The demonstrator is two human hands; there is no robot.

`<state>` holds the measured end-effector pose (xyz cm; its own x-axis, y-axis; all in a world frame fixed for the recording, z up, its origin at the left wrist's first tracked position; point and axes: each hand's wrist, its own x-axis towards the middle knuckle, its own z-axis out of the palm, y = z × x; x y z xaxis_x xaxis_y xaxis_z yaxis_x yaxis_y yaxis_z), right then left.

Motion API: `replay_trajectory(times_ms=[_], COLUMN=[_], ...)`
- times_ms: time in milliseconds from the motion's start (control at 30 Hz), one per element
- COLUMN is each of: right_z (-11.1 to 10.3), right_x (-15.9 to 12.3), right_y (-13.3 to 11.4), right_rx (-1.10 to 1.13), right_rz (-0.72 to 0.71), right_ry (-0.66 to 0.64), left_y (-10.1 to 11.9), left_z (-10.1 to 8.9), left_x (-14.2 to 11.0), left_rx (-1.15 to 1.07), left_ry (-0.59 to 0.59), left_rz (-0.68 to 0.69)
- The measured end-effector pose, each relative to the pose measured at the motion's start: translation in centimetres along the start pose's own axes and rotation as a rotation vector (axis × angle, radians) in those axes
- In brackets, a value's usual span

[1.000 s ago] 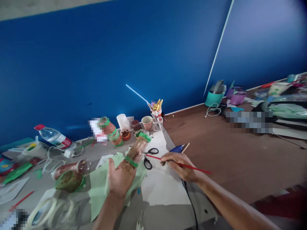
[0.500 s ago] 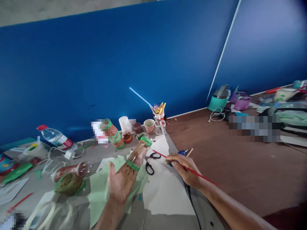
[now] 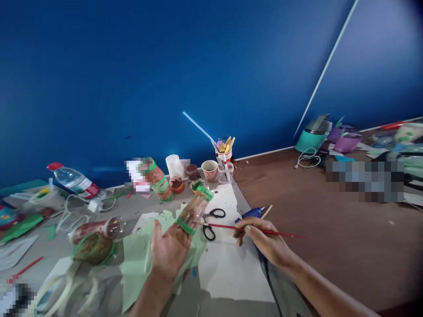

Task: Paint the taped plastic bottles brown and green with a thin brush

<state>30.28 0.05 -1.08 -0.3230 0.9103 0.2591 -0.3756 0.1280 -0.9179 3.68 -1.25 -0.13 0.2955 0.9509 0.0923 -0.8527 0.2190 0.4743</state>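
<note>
My left hand (image 3: 172, 247), palm up with its thumb apart, carries a clear cut plastic bottle section (image 3: 195, 210) whose ends are banded in green. Brown paint covers part of the plastic, and my fingers appear to reach inside it. Between the thumb and fingers of my right hand (image 3: 261, 234) is a thin red paintbrush (image 3: 220, 226). Its tip meets or lies very near the bottle section's right side; contact is hard to tell. Beneath the brush lie black-handled scissors (image 3: 209, 232), partly hidden. Green-stained fingertips show on my right hand.
Behind stand a paper cup (image 3: 209, 171), a small pot of brown paint (image 3: 191, 172) and a stacked painted bottle piece (image 3: 157, 178). A blue glue gun (image 3: 254, 212) lies by my right hand. Leftward are a water bottle (image 3: 76, 181) and a brown-green painted piece (image 3: 94, 248).
The brush has swung flatter, its tip shifting down along the bottle section's side. My right hand has moved slightly down. The whole view has shifted a little.
</note>
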Motion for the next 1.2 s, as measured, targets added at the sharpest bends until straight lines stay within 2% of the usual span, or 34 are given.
replay_trajectory(times_ms=[133,333,500,667,833,967,1133,1200], right_z=[0.2,0.2,0.6,0.0,0.0,-0.1,0.0,0.0], right_x=[0.2,0.5,0.5,0.6,0.6,0.8,0.8,0.9], right_y=[0.6,0.0,-0.3,-0.4,-0.5,-0.6,-0.7,-0.8], right_rx=[0.081,0.102,0.145,0.102,0.144,0.139,0.160,0.135], right_rz=[0.121,0.136,0.203,0.185,0.225,0.202,0.248,0.239], right_ry=[0.058,0.250,0.132,0.249,0.169,0.262,0.188,0.239], left_y=[-0.3,-0.5,-0.8,-0.9,-1.1,-1.2,-1.3,-1.4], left_z=[0.6,1.1,1.2,1.5,1.4,1.5,1.4,1.5], left_x=[-0.3,-0.5,-0.6,-0.6,-0.7,-0.7,-0.7,-0.8], left_rx=[0.062,0.139,0.136,0.173,0.207,0.238,0.288,0.294], left_ry=[0.055,0.091,0.156,0.138,0.142,0.151,0.153,0.147], left_rz=[0.035,-0.003,-0.036,-0.036,-0.023,-0.022,-0.024,-0.026])
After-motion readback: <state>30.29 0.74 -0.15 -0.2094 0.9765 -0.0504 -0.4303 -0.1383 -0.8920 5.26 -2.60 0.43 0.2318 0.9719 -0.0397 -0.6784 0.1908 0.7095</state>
